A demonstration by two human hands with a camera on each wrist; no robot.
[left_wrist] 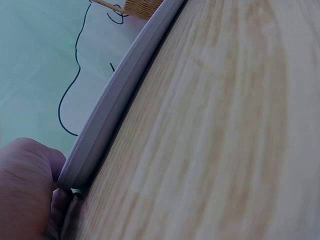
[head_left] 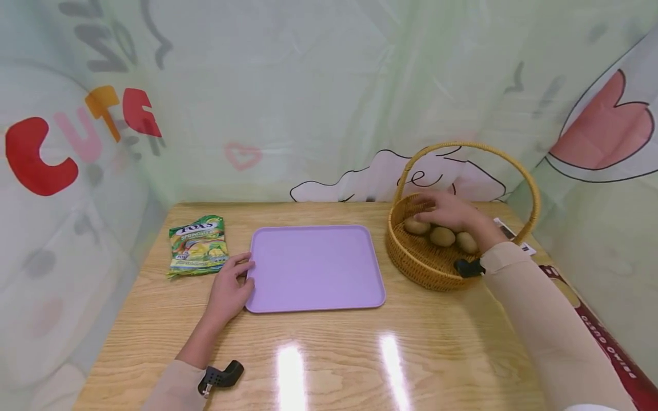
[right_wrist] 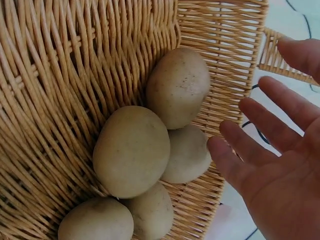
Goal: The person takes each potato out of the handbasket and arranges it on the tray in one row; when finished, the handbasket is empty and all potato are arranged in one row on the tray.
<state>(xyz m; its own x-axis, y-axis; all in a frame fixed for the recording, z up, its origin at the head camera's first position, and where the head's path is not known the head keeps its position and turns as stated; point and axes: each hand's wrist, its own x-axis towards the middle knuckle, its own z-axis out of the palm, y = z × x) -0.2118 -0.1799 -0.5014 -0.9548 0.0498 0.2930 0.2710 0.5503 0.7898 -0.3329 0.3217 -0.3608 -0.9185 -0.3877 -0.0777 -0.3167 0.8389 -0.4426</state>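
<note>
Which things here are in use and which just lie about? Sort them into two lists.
In use: right hand over the potatoes in the wicker basket; left hand touching the purple tray.

Lying about: green snack packet; paper label behind the basket.

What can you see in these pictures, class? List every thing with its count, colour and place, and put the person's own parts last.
Potatoes: five show in the right wrist view, pale brown, in the basket.
Wicker basket: one, golden brown with a hoop handle, right side of the table.
Tray: one, lilac, bare, table centre.
Sweets packet: one, green and yellow, left of the tray.
Table: one, light wood.
Backdrop sheet: one, pale green with cartoon prints, behind the table.
Left hand: one, resting at the tray's left edge.
Right hand: one, fingers spread over the potatoes, holding none.
</note>
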